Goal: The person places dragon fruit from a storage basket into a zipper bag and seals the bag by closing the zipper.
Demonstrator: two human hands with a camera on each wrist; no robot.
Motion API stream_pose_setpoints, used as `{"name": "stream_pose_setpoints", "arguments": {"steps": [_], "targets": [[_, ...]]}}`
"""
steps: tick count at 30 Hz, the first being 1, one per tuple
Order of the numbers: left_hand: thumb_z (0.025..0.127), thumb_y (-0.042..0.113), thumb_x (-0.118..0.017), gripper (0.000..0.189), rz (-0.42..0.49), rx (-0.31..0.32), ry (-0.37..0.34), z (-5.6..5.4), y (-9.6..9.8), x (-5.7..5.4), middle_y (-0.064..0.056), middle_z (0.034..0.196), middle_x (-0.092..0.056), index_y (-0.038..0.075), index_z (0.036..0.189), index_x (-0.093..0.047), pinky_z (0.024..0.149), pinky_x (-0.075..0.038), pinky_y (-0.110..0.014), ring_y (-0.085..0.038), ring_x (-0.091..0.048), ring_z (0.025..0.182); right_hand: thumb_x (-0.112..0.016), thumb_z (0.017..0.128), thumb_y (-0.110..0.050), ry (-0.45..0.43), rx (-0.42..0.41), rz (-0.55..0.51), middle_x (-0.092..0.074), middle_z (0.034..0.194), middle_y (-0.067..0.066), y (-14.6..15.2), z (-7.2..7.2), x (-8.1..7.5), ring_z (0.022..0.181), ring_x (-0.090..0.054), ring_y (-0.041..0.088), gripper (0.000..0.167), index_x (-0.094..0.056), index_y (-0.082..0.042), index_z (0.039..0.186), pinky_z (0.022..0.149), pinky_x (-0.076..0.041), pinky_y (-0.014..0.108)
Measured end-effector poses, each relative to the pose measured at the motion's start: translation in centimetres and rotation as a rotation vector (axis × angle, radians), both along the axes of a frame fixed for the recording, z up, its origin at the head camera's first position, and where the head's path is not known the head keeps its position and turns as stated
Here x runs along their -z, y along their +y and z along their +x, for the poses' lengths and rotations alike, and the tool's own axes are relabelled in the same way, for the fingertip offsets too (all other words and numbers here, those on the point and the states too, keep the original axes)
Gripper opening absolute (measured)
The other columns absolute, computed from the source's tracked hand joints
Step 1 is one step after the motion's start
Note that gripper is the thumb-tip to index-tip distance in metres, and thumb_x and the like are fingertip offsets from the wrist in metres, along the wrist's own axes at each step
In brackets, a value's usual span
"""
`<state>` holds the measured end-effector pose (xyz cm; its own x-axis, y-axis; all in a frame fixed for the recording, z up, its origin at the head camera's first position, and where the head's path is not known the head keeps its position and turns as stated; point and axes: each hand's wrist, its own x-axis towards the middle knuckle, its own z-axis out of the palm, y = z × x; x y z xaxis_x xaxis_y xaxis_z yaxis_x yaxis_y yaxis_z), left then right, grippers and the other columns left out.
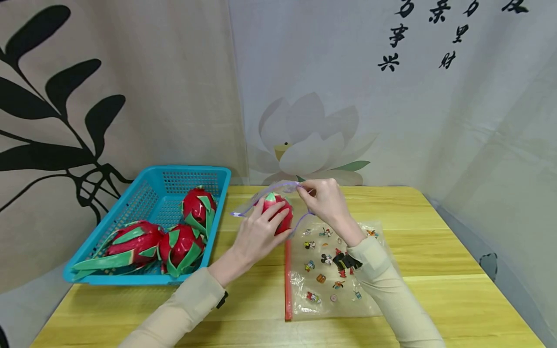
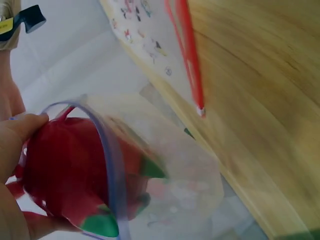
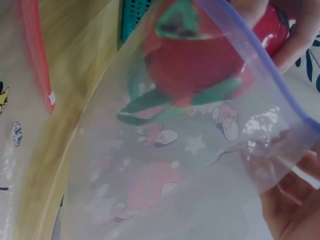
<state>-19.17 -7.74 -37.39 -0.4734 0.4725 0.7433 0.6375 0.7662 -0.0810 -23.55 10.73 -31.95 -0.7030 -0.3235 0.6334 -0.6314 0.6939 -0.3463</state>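
Note:
My left hand [image 1: 261, 234] grips a red toy-like dragon fruit [image 2: 65, 165] with green leaf tips. The fruit is partly inside the mouth of a clear zip bag [image 3: 150, 200] with a purple zip edge and pink printed figures. In the right wrist view, its green-tipped end shows through the plastic. Thumb and fingers of my right hand [image 1: 326, 203] pinch the bag's rim on the right, which holds the mouth apart around the fruit. Both hands are raised over the table's far side.
To the left stands a blue plastic basket [image 1: 187, 169] with several more dragon fruits [image 1: 135, 239] in it. A flat clear bag [image 1: 309, 309] with a red zip strip and cartoon prints lies on the wooden table [image 1: 256, 309], partly under my right forearm. Behind hangs a printed curtain [image 1: 304, 72].

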Motion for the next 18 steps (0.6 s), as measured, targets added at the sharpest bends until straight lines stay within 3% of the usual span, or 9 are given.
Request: {"name": "stream_pose_setpoints", "arguments": {"steps": [4, 9, 18], "targets": [[0.071, 0.031, -0.083, 0.044, -0.070, 0.026, 0.032, -0.1, 0.0, 0.2, -0.008, 0.114, -0.070, 0.009, 0.107, -0.071, 0.089, -0.054, -0.050, -0.039, -0.063, 0.106, -0.064, 0.088, -0.013, 0.016, -0.001, -0.010, -0.073, 0.071, 0.009, 0.1, -0.2, 0.1, 0.060, -0.068, 0.017, 0.015, -0.076, -0.003, 0.087, 0.054, -0.054, 0.028], [0.071, 0.028, -0.083, 0.042, -0.096, 0.021, 0.044, -0.5, 0.1, 0.6, -0.008, 0.114, -0.070, 0.008, 0.106, -0.071, 0.085, -0.055, -0.051, -0.043, -0.062, 0.106, -0.065, 0.088, -0.013, 0.029, -0.020, -0.008, -0.074, 0.076, 0.010, 0.2, -0.3, 0.3, 0.062, -0.070, 0.019, 0.015, -0.076, -0.003, 0.088, 0.056, -0.055, 0.029], [0.072, 0.027, -0.081, 0.039, -0.109, -0.044, 0.030, -1.4, 0.3, 1.4, -0.008, 0.111, -0.071, 0.007, 0.104, -0.072, 0.073, -0.059, -0.044, -0.035, -0.063, 0.095, -0.066, 0.088, -0.012, 0.037, -0.065, -0.026, -0.075, 0.079, 0.011, 0.2, -0.3, 0.5, 0.061, -0.070, 0.019, 0.013, -0.076, -0.004, 0.091, 0.053, -0.054, 0.026]]}}
